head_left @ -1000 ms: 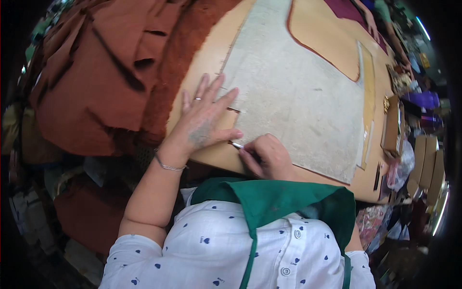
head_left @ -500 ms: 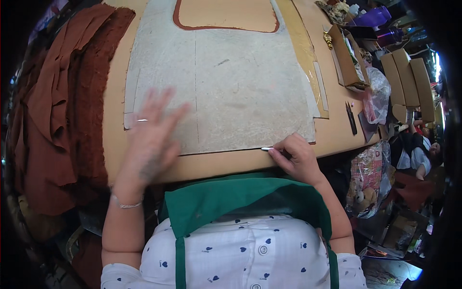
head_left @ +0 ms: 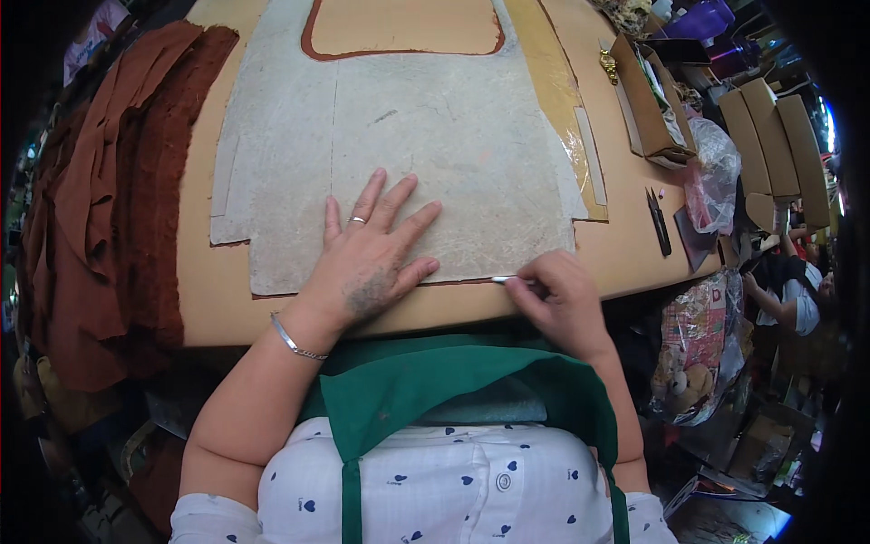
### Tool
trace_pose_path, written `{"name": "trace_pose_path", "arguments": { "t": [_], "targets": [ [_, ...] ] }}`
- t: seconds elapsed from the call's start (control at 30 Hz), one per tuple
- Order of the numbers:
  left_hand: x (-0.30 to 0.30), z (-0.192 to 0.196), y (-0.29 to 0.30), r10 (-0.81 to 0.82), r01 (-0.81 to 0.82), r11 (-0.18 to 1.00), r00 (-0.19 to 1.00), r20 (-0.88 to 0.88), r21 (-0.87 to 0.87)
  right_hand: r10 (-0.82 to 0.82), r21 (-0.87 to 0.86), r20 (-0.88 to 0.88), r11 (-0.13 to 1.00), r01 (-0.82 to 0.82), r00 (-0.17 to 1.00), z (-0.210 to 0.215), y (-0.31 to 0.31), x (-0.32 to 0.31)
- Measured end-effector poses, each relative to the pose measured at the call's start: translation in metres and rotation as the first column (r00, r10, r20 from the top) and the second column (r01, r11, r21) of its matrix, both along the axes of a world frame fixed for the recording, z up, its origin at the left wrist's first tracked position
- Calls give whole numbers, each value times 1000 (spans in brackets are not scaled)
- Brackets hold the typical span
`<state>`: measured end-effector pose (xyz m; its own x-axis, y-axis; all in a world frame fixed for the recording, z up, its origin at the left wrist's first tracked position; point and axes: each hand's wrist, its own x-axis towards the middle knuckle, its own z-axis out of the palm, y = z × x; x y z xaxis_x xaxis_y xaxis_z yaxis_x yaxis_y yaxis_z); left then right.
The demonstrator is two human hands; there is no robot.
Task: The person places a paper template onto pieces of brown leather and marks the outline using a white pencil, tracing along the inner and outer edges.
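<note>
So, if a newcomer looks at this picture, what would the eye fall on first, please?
Probably the large grey template sheet in the middle of the tan tabletop, with the left hand spread over its near part. Next, the right hand pinching a small white stick at the sheet's near edge, and the heap of reddish-brown fabric along the table's left side.

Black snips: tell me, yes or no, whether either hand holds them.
No, the black snips lie apart on the table, while the left hand rests on the gray panel and the right hand grips a white stick.
</note>
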<state>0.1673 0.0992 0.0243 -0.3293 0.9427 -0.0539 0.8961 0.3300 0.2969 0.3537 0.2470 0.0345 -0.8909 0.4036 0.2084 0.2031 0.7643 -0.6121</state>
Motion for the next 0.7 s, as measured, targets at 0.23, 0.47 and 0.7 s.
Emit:
{"name": "trace_pose_path", "arguments": {
  "t": [0.23,0.47,0.7],
  "targets": [
    [-1,2,3,11,-10,1000,1000,27,-28,-500,32,45,866,499,865,11,44,66],
    [-2,7,10,3,-1,1000,998,63,-29,-570,-451,-96,756,475,816,8,42,83],
    [-14,14,24,-89,66,987,984,156,150,-554,-667,-135,664,338,822,-1,49,66]
  ]
}}
